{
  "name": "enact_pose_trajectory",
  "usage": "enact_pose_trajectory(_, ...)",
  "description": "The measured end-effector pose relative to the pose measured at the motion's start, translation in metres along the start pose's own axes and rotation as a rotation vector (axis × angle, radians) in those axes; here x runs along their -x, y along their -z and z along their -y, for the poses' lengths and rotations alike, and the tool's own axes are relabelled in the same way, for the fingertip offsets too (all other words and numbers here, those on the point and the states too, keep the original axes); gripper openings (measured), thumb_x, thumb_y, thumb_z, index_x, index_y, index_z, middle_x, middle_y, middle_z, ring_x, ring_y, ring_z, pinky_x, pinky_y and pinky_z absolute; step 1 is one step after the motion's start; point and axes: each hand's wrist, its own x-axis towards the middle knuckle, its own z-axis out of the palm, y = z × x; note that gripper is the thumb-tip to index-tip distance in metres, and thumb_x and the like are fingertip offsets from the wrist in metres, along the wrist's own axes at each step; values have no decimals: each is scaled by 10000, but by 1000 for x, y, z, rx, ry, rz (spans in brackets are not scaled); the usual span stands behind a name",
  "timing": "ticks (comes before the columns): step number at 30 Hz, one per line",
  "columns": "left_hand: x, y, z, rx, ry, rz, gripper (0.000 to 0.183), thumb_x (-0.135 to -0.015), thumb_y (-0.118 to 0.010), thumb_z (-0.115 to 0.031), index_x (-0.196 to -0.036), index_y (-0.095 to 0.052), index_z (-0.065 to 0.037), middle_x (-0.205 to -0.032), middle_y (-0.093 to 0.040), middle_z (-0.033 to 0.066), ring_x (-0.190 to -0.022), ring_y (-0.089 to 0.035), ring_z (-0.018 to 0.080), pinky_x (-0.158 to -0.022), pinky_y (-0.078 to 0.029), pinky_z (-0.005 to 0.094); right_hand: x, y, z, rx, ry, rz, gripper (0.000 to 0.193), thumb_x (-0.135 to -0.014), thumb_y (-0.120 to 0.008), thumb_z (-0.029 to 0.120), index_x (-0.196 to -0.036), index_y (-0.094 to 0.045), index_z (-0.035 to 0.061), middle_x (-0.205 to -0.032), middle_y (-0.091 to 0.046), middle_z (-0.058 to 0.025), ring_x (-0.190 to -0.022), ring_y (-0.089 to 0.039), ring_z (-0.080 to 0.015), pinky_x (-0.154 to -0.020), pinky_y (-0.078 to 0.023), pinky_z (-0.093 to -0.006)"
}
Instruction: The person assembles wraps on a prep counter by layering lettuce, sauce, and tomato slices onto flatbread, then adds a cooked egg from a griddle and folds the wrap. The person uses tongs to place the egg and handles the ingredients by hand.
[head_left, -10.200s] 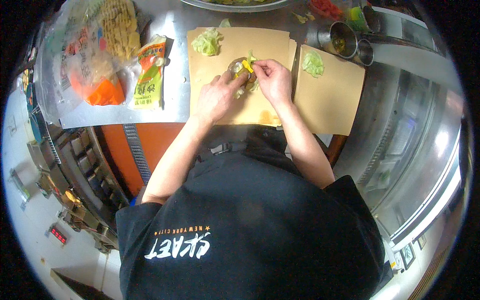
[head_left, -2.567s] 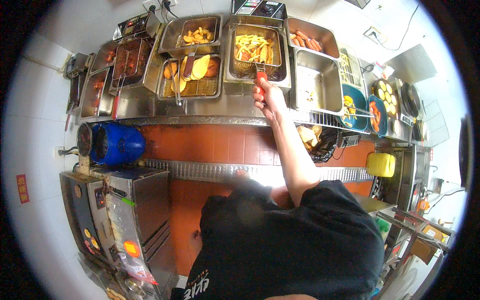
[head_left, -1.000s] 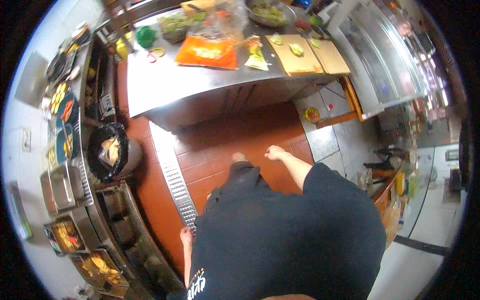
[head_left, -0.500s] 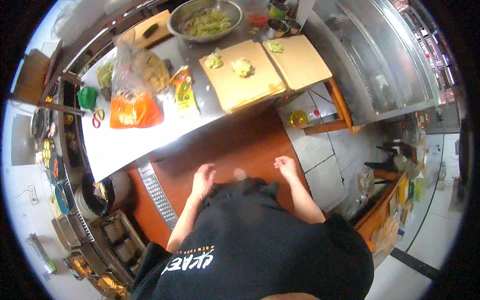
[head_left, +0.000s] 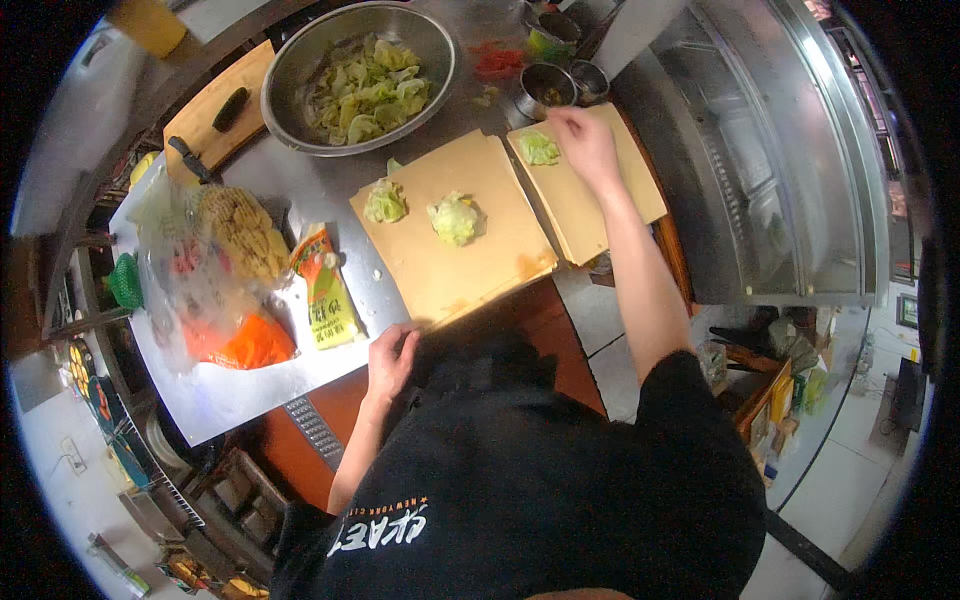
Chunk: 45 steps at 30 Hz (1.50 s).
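My right hand (head_left: 585, 140) hovered loosely open, holding nothing, beside the lettuce leaf (head_left: 540, 148) on the far cutting board (head_left: 610, 205) — limp, light, tearable — best pinched gently at its edge, I judged.

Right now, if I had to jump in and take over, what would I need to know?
Left hand: empty, resting at the steel counter's front edge.
Right hand: stretched out over the right cutting board, beside a lettuce leaf; whether it holds anything, I cannot tell.
Left cutting board: two more lettuce piles, nothing visible on them.
Big metal bowl of cut lettuce behind; small metal cups near the right hand.
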Motion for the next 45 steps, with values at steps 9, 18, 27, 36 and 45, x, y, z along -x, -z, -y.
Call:
enact_pose_trajectory(9,-29,3,-27,145,294,-267,162,-1036,-687,-103,-1109,-745,29,-965,-764,113,-859,-707,190,-816,-562,340,-238,-129,-80,762,46,481,349,-947,-633,50,-1286,-707,12,-1345,-682,-241,-1244,-664,-406,-1060,-542,-495)
enact_pose_trajectory(18,-10,-68,-55,193,558,-548,189,-1064,-652,-89,-1169,-746,38,-1000,-789,122,-936,-733,182,-865,-588,329,-277,-144,-111,970,131,899,339,-906,-713,99,-1228,-727,-6,-1283,-723,-246,-1196,-690,-432,-997,-577,-525)
enact_pose_trajectory(27,-27,-97,-81,149,518,-557,163,-1048,-669,-73,-1154,-748,23,-998,-768,124,-902,-723,173,-823,-581,319,-266,-126,-92,772,293,737,326,-890,-701,102,-1207,-737,37,-1252,-727,-243,-1188,-689,-438,-984,-580,-533)
enact_pose_trajectory(36,-26,-103,-88,140,500,-609,161,-1049,-670,-66,-1158,-748,24,-970,-758,114,-875,-711,159,-790,-582,306,-272,-150,-113,865,220,600,259,-932,-746,139,-1178,-753,58,-1186,-746,-218,-1169,-699,-422,-968,-586,-537)
enact_pose_trajectory(45,-34,-93,-81,168,507,-557,185,-1038,-687,-104,-1161,-749,19,-1013,-783,158,-937,-754,207,-836,-581,332,-271,-148,-122,618,245,360,261,-929,-797,216,-1150,-811,79,-1145,-783,-185,-1098,-735,-399,-923,-592,-501)
